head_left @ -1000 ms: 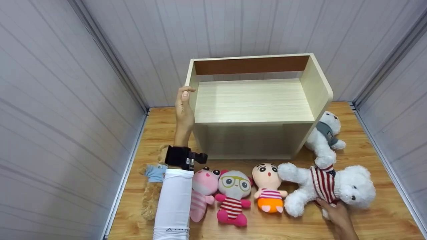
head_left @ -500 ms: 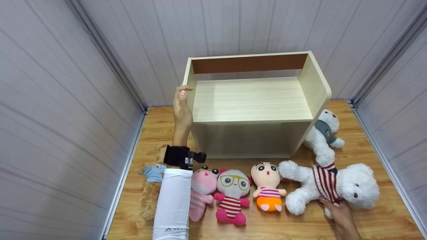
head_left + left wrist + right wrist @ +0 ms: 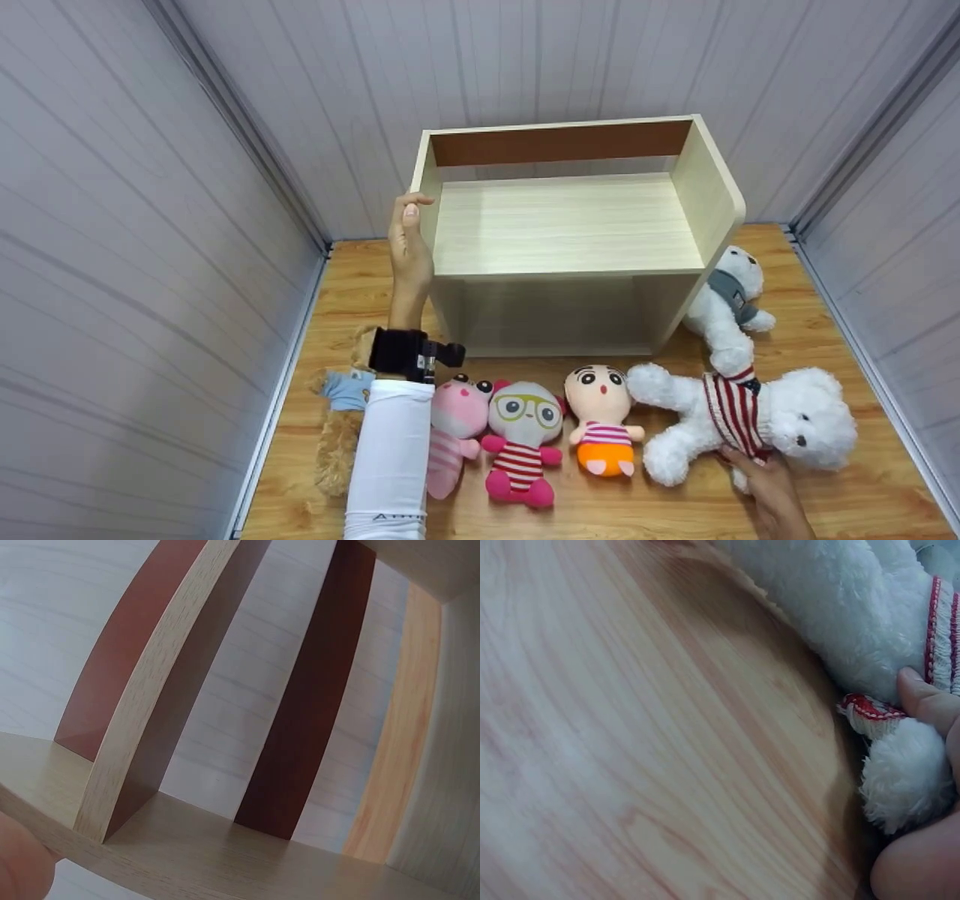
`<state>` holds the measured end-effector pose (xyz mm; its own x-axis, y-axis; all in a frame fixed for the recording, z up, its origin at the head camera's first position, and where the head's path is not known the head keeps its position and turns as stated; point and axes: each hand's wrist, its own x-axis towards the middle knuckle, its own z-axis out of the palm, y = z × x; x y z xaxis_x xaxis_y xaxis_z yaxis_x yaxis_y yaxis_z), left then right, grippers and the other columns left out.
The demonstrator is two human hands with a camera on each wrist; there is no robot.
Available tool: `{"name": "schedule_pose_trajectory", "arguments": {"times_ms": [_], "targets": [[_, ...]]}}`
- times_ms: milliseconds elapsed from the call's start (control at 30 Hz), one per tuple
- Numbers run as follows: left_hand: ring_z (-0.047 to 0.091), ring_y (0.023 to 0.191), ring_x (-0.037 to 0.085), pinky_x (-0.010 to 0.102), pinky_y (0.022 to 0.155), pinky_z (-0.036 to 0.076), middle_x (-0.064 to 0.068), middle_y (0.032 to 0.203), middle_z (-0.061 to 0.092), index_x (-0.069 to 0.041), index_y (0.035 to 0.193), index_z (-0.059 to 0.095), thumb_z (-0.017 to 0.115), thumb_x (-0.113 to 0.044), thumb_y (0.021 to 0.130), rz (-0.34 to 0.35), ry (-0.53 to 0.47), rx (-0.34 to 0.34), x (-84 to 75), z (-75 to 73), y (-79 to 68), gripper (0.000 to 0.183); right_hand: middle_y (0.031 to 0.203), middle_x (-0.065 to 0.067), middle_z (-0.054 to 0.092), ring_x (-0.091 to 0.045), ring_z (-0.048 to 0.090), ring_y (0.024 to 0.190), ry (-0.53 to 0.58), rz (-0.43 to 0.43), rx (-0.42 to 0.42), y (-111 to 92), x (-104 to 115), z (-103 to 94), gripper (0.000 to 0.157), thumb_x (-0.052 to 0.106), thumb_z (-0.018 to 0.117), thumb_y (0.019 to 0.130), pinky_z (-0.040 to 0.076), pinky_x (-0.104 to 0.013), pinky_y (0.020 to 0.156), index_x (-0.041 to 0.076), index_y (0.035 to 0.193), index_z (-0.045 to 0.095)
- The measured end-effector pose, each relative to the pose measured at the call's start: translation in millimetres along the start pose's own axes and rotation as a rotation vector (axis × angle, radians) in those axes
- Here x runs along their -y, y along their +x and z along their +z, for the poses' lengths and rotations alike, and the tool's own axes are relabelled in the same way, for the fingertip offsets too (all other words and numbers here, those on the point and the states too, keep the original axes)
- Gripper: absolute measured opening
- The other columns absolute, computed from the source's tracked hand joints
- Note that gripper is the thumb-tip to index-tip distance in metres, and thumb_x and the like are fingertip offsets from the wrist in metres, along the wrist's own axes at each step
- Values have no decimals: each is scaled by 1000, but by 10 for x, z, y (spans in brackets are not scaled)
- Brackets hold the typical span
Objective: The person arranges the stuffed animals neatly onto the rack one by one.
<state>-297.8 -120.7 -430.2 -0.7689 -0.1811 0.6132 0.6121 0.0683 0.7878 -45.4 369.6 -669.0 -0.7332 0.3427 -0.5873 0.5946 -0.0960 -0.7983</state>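
A pale wooden two-tier shelf stands against the back wall, its upper and lower tiers bare. My left hand holds the edge of its left side panel, and a finger shows at that edge in the left wrist view. At the front right, a white teddy bear in a red-striped sweater lies on its side on the floor. My right hand grips it at the sweater, beside the fluffy arm seen in the right wrist view.
In front of the shelf lie a pink striped plush, a plush with glasses and a doll in orange shorts. A brown bear is partly behind my left sleeve. Another white plush leans by the shelf's right side.
My right hand and the white teddy bear have shifted slightly to the right. The left hand keeps its place on the shelf; the head view has moved a little.
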Motion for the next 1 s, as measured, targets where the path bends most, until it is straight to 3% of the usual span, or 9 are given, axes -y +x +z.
{"name": "schedule_pose_trajectory", "arguments": {"times_ms": [200,400,533,700,867,1000], "targets": [[46,134,40,36,117,28,10,117,58,0,112,58,29,-16,106,5,-5,-5,-11,-2,2,34,92,29,53,7,50,91,3,-1,12,6,21,-5,54,37,78,90,46,-14,82,20,127,42],[48,133,33,36,117,29,14,117,59,2,112,58,28,-15,107,-4,4,-16,-16,9,-8,34,95,28,52,7,50,92,3,11,10,9,26,-31,57,39,79,89,46,-15,82,22,127,41],[49,133,31,37,117,29,18,119,58,-1,113,58,28,-16,107,-15,8,-10,-23,31,-15,34,95,30,56,9,53,92,43,4,8,5,3,-42,53,36,79,89,47,-13,84,24,126,42],[46,135,38,36,117,28,25,120,57,-1,113,58,28,-17,106,-12,-3,1,-13,57,0,34,92,33,59,12,54,92,85,-41,4,-15,-26,-41,43,31,76,93,43,-9,86,27,122,45],[48,133,32,37,117,29,16,118,58,-1,113,58,28,-18,105,-6,-1,2,5,74,0,35,88,27,64,8,58,85,164,-111,-24,-29,-43,-62,23,21,72,95,46,-12,78,29,109,56],[49,131,28,37,117,29,10,117,59,-2,113,59,28,-18,106,-10,5,-8,29,71,-1,35,87,26,64,7,57,84,193,-118,-64,-40,-54,-53,22,18,72,95,45,-13,76,27,107,56]]}}
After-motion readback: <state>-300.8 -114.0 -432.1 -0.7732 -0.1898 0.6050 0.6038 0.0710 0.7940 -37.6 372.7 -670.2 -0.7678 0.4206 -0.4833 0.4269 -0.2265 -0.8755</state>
